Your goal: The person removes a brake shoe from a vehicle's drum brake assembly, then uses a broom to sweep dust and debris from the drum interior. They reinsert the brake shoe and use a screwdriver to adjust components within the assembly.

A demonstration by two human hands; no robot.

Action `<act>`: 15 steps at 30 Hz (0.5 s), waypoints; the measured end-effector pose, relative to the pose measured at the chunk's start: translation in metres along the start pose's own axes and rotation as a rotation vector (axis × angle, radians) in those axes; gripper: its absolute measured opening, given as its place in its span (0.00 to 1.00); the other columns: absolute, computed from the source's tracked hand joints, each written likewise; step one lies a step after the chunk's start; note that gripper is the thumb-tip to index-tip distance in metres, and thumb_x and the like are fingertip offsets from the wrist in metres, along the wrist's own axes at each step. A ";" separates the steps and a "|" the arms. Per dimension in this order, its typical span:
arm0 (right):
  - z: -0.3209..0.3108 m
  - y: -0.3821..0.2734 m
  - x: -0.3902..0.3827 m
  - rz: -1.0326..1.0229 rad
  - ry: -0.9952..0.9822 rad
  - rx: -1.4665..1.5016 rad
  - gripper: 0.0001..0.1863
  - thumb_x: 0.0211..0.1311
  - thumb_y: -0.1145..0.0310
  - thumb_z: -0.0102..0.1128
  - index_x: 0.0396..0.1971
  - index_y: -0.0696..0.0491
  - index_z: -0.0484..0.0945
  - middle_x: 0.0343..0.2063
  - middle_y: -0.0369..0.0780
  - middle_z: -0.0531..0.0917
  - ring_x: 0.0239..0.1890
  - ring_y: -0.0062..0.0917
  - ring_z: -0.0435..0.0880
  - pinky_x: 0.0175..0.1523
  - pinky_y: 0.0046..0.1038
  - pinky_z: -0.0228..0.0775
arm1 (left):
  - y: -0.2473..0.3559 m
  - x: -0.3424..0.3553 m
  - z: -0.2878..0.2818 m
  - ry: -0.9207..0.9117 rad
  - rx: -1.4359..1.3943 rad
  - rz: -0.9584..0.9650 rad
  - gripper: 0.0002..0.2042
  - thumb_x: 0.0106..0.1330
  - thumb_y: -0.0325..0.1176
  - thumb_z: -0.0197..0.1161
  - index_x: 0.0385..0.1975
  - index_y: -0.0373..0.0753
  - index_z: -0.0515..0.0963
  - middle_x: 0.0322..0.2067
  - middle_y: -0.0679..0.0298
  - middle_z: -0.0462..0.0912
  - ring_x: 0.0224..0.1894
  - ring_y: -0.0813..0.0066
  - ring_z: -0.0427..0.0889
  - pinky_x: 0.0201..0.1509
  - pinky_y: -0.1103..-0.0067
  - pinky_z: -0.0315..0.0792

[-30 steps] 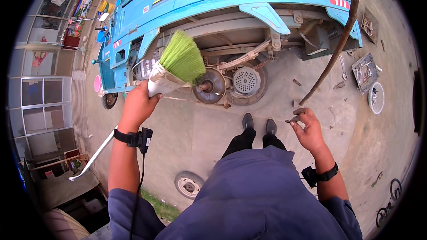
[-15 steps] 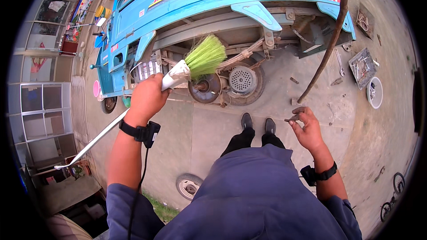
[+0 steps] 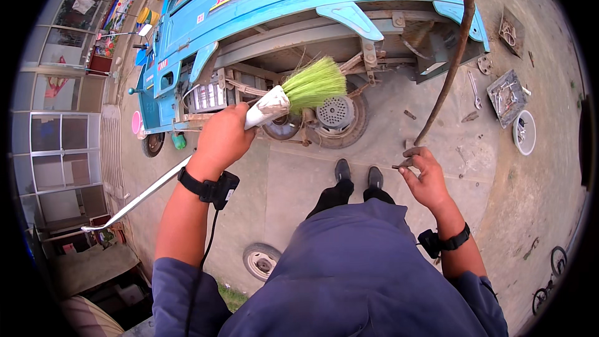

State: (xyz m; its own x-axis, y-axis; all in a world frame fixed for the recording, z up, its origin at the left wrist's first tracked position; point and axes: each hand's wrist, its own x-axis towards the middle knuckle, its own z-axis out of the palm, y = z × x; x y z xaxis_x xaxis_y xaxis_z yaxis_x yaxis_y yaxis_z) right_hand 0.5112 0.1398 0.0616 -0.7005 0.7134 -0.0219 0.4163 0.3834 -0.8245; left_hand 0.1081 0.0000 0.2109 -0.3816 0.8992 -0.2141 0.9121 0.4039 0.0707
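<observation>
My left hand (image 3: 223,136) is closed around a long-handled brush with green bristles (image 3: 315,83) bound in a white sleeve (image 3: 269,106). A thin white handle (image 3: 148,193) runs out behind the hand to the lower left and ends in a bend. The bristles are in front of the wheel hub under a blue cargo tricycle (image 3: 274,9). On the right, my right hand (image 3: 427,178) pinches a small dark rod-like piece (image 3: 399,166), partly hidden by the fingers. Just above that hand is the lower end of a brown wooden pole (image 3: 446,81).
Beneath the cargo bed sits a wheel with a perforated hub (image 3: 337,112). Farther right are a wrench (image 3: 475,90), a tool tray (image 3: 508,98) and a white bucket (image 3: 525,131). A loose wheel (image 3: 261,261) lies behind my left side. Glazed doors (image 3: 65,150) line the left.
The brush and my left hand have moved right, so the bristles now cover part of the wheel hub. My right hand keeps its pinch and has shifted slightly left.
</observation>
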 end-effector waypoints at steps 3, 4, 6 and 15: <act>-0.007 0.001 -0.004 0.050 -0.017 -0.002 0.06 0.58 0.75 0.69 0.34 0.57 0.81 0.46 0.44 0.81 0.51 0.42 0.81 0.55 0.36 0.74 | 0.008 -0.003 -0.014 0.061 -0.069 -0.017 0.16 0.58 0.35 0.74 0.41 0.35 0.77 0.38 0.46 0.85 0.40 0.41 0.83 0.43 0.55 0.76; -0.009 0.001 -0.003 0.069 -0.028 0.006 0.05 0.58 0.76 0.69 0.34 0.57 0.82 0.46 0.44 0.82 0.53 0.41 0.81 0.57 0.36 0.74 | 0.008 -0.006 -0.020 0.115 -0.016 -0.037 0.17 0.58 0.35 0.74 0.41 0.35 0.77 0.39 0.46 0.85 0.41 0.41 0.83 0.44 0.55 0.76; -0.012 -0.001 -0.002 0.046 -0.036 0.028 0.05 0.58 0.76 0.69 0.33 0.58 0.81 0.47 0.44 0.82 0.53 0.41 0.81 0.57 0.36 0.73 | 0.004 -0.003 -0.025 0.095 0.064 -0.094 0.17 0.58 0.35 0.74 0.41 0.35 0.77 0.39 0.46 0.85 0.41 0.41 0.83 0.43 0.55 0.76; -0.023 0.014 -0.007 -0.058 -0.007 -0.021 0.10 0.57 0.72 0.71 0.37 0.58 0.80 0.43 0.48 0.79 0.46 0.48 0.80 0.49 0.40 0.74 | 0.031 -0.007 -0.023 -0.017 0.086 -0.097 0.17 0.58 0.36 0.74 0.40 0.34 0.77 0.36 0.46 0.84 0.40 0.41 0.83 0.44 0.55 0.76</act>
State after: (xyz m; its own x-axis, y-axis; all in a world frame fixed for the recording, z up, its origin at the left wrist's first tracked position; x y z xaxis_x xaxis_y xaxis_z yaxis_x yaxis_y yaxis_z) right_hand 0.5350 0.1540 0.0629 -0.7279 0.6854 0.0219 0.3868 0.4367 -0.8122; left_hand 0.1356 0.0099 0.2365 -0.4668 0.8533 -0.2325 0.8807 0.4723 -0.0347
